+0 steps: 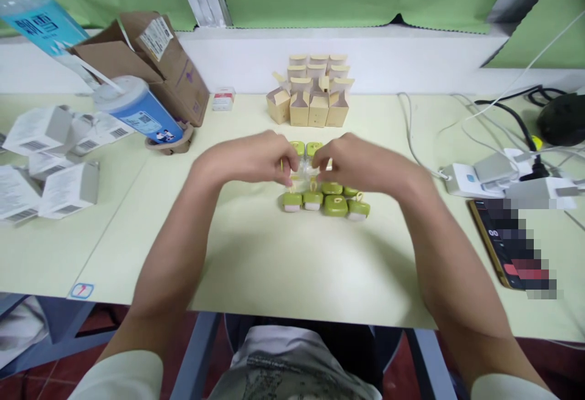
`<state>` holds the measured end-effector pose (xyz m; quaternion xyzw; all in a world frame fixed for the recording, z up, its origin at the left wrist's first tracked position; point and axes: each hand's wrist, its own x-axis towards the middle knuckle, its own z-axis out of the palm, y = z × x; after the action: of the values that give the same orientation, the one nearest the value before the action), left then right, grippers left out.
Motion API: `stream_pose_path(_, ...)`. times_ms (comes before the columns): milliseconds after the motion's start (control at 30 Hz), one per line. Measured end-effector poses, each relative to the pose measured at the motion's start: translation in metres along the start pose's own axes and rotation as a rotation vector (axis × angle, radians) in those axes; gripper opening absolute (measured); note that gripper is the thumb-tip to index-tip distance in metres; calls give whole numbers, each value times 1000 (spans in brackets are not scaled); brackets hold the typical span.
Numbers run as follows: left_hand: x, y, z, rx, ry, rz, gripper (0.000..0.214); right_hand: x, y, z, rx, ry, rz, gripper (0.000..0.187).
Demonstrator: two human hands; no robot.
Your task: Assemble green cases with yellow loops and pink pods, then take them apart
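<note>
My left hand (262, 156) and my right hand (359, 159) hover close together over the middle of the table, fingers curled down and inward. Between the fingertips shows a clear, shiny patch that may be plastic; what each hand pinches is too small to make out. Two green-lidded small cases (314, 148) peek out behind the fingers. Several more green cases stand just in front, among them a green case with a pale lower part (292, 202) and a rounded green case (336, 205). Some have a small loop on top. My hands partly cover the group.
Small open cardboard boxes (300, 110) stand in rows by the wall. To the left are white boxes (68, 189), a blue cup (146, 113), a brown paper bag (183, 77) and a tilted bottle (46, 25). A phone (498, 235), power strip (470, 178) and cables lie right.
</note>
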<state>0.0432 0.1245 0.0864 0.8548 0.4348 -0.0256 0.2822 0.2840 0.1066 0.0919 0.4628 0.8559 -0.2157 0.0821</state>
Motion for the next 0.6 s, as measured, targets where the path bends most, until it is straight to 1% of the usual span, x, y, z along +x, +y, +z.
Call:
stream_pose_path(33, 1, 3, 5, 43, -43, -32, 16, 0, -12, 5, -46, -12, -11, 16)
stream_pose_path(67, 4, 6, 10, 77, -71, -57, 8, 1, -22, 11, -94, -23, -12, 20)
stream_pose_path(100, 6, 8, 15, 100, -90, -73, 5, 2, -31, 17, -148, -36, -14, 26)
stream_pose_path(167, 11, 12, 23, 126, -117, -79, 23, 5, -40, 25, -219, -77, -22, 37)
stream_pose_path(233, 15, 16, 27, 142, -135, -72, 35, 7, -40, 28, -251, -81, -38, 39)
stream_pose_path(300, 16, 18, 29, 160, -138, -69, 38, 9, -35, 30, -225, -61, -54, 35)
stream_pose_path(433, 19, 20, 30, 200, -82, -81, 28, 14, -25, 33, -158, -67, -43, 26)
stream_pose_path(500, 21, 23, 31, 225, -65, -119, 23, 16, -23, 34, -158, -75, -32, 24)
stream_pose_path(600, 22, 29, 32, 263, -120, -200, 29, 14, -22, 31, -136, -96, -47, 28)
